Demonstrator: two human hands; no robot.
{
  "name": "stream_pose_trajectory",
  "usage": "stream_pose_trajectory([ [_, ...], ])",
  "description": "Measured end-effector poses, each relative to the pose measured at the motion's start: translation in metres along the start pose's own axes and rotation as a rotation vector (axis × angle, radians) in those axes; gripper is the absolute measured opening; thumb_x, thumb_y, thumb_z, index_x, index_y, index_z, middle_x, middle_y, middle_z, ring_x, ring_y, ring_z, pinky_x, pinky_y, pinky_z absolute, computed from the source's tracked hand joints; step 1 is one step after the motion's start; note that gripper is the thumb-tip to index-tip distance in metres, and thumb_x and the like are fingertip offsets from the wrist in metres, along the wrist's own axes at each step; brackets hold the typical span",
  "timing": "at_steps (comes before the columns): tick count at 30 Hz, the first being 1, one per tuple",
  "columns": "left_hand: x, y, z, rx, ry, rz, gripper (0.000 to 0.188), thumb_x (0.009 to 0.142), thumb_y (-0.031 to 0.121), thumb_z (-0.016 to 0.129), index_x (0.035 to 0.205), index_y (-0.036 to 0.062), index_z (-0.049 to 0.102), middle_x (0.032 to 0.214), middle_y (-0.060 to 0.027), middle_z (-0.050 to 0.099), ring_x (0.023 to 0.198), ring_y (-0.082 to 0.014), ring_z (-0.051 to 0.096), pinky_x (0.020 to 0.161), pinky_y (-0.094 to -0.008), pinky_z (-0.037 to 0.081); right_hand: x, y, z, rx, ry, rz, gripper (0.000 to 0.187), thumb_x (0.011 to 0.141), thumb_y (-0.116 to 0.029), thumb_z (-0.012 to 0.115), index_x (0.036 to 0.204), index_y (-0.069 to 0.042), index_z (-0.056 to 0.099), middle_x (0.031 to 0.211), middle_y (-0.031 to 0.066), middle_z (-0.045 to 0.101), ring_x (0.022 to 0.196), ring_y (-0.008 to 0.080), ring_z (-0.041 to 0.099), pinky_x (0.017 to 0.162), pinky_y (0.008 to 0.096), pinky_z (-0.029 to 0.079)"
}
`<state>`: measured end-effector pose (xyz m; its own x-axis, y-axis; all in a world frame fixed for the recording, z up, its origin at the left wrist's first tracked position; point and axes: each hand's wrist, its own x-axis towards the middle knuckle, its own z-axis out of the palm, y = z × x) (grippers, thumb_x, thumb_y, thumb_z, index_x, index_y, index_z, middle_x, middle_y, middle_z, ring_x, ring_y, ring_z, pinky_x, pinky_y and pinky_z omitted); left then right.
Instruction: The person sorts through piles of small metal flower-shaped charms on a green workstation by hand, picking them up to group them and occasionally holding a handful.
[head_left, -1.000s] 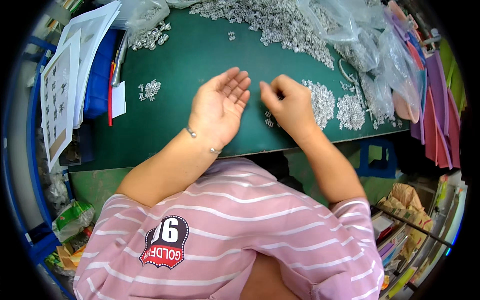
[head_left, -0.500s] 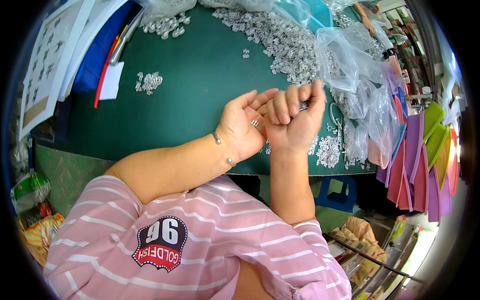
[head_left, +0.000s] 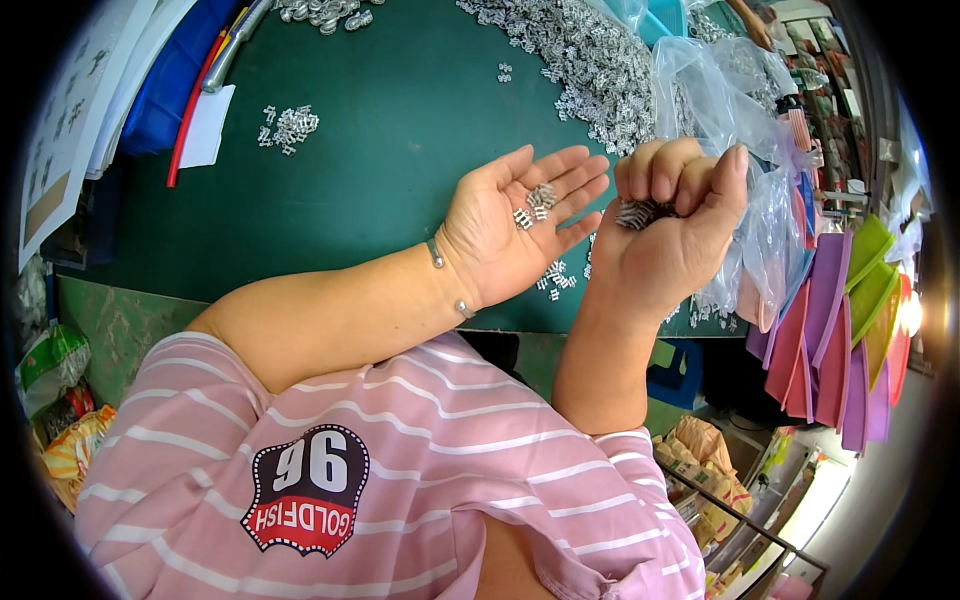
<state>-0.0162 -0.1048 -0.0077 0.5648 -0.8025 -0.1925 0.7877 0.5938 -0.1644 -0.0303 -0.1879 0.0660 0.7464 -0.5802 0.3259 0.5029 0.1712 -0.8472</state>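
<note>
Palm up above the green table, my left hand lies flat with its fingers stretched out. A few small silver metal pieces rest loose on that palm. Just to the right, my right hand is turned palm up with its fingers curled in. Several more silver pieces show inside its curl. Loose silver pieces lie on the table between the two wrists. Farther off is a big heap of similar pieces, and a small pile sits to the left.
Clear plastic bags lie over the heap's right side. At the left are a red pencil, a white card, a blue tray and papers. Coloured bins stand at the right. Another person's hand shows at the far right.
My hands have parted: the right moved away to the right, still curled round pieces. The left has its fingers straightened, and more pieces show on its palm. The whole view has shifted slightly.
</note>
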Motion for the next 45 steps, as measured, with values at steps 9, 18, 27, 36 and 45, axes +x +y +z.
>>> stream_pose_trajectory([
  [9,0.003,0.003,-0.011,-0.029,-0.047,0.000,0.040,0.095,0.029,0.037,0.120,-0.0002,0.049,0.126,-0.0126,0.051,0.119,-0.0240,0.046,0.092,-0.0390,0.043,0.000,0.001,-0.001,-0.057,-0.138,-0.068,0.045,0.097,-0.027,0.040,0.058,-0.006,0.033,0.050,0.0051,0.038,0.045,0.0129,0.036,0.045,0.0253,0.030],
  [18,0.002,0.001,-0.004,-0.062,-0.005,0.006,0.039,0.095,0.028,0.037,0.120,-0.0004,0.049,0.125,-0.0134,0.051,0.117,-0.0252,0.048,0.093,-0.0391,0.043,-0.007,-0.001,0.003,-0.057,-0.094,-0.088,0.048,0.098,-0.024,0.038,0.054,-0.005,0.033,0.056,0.0091,0.044,0.045,0.0148,0.041,0.045,0.0255,0.035],
  [27,0.004,0.000,-0.005,-0.048,0.027,0.029,0.038,0.095,0.026,0.036,0.119,0.0003,0.049,0.123,-0.0125,0.052,0.111,-0.0240,0.052,0.090,-0.0379,0.046,-0.006,0.007,-0.006,0.011,-0.074,-0.073,0.045,0.099,-0.027,0.035,0.061,-0.004,0.037,0.060,0.0105,0.046,0.051,0.0173,0.046,0.051,0.0279,0.041],
  [36,0.003,0.002,-0.003,-0.089,0.021,0.033,0.032,0.093,0.022,0.041,0.111,-0.0009,0.053,0.106,-0.0120,0.059,0.099,-0.0250,0.057,0.095,-0.0380,0.042,-0.017,0.020,-0.016,-0.007,-0.106,-0.047,0.024,0.099,-0.015,0.034,0.115,0.002,0.038,0.087,0.0221,0.061,0.074,0.0244,0.063,0.064,0.0314,0.051],
  [45,0.001,0.004,-0.005,-0.053,0.209,0.114,0.024,0.094,0.020,0.041,0.098,-0.0001,0.054,0.097,-0.0134,0.056,0.084,-0.0225,0.056,0.075,-0.0320,0.049,0.002,0.026,-0.034,-0.239,-0.157,-0.012,0.023,0.091,0.005,0.034,0.109,0.004,0.048,0.106,0.0177,0.059,0.097,0.0242,0.061,0.087,0.0338,0.049],
])
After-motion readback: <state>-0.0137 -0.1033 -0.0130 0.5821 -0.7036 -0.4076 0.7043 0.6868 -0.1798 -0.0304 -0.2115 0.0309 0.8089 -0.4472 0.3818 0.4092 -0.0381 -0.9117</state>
